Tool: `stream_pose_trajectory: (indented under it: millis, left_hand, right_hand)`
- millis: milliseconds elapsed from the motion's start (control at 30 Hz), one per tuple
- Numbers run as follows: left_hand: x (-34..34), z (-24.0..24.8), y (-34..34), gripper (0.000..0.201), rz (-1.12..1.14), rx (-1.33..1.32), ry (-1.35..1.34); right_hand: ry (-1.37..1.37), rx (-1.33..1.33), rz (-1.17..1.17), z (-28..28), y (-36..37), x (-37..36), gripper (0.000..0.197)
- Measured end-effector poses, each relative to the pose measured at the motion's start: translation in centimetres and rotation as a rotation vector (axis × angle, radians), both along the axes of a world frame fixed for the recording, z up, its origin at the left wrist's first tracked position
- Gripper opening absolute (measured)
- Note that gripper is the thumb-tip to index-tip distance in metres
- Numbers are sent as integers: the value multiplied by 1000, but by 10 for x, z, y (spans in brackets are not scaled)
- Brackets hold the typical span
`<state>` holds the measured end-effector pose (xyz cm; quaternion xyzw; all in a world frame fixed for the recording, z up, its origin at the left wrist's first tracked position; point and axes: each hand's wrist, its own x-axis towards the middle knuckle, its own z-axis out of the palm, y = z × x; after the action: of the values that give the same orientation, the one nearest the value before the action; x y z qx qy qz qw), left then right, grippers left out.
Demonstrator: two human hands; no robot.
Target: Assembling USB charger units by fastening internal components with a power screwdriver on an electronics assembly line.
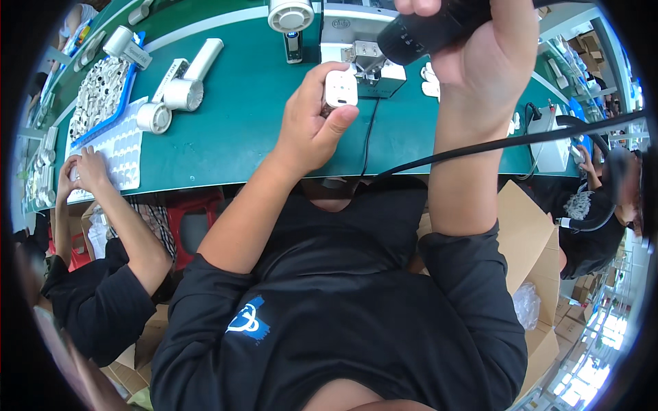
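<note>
My left hand is closed round a white handle-shaped part, its end face up, showing small holes and a dark slot. The thumb lies along its near edge. Higher and to the right, my right hand grips a black electric screwdriver with a dial collar, held at a slant and partly cut off by the top edge. Behind the white part stands a small screw feeder with a metal top piece. What the screwdriver's tip touches, if anything, I cannot tell.
White fan-like devices with round heads lie on the green table. A blue-rimmed tray of small parts sits left, near a co-worker's hands. A black cable crosses my right forearm. An open cardboard box is at right.
</note>
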<state>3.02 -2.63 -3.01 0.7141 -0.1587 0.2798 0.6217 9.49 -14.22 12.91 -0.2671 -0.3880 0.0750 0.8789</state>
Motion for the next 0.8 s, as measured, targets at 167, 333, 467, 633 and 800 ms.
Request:
stream_pose_trajectory:
  millis: [167,333,467,633,800]
  left_hand:
    - [-3,2,-3,50,36,-6,32]
    - [-1,3,-5,50,34,29,16]
    - [-2,6,-4,50,33,37,63]
    - [-5,7,4,47,173,138,-33]
    - [10,3,-6,52,112,182,-56]
  right_hand:
    - [-41,7,154,4,13,-2,33]
    - [-52,-313,-336,7,7,-14,32]
    - [-25,159,353,-8,23,9,33]
    - [-236,-324,-69,-19,14,11,20]
    - [-153,-267,-43,-15,-2,15,32]
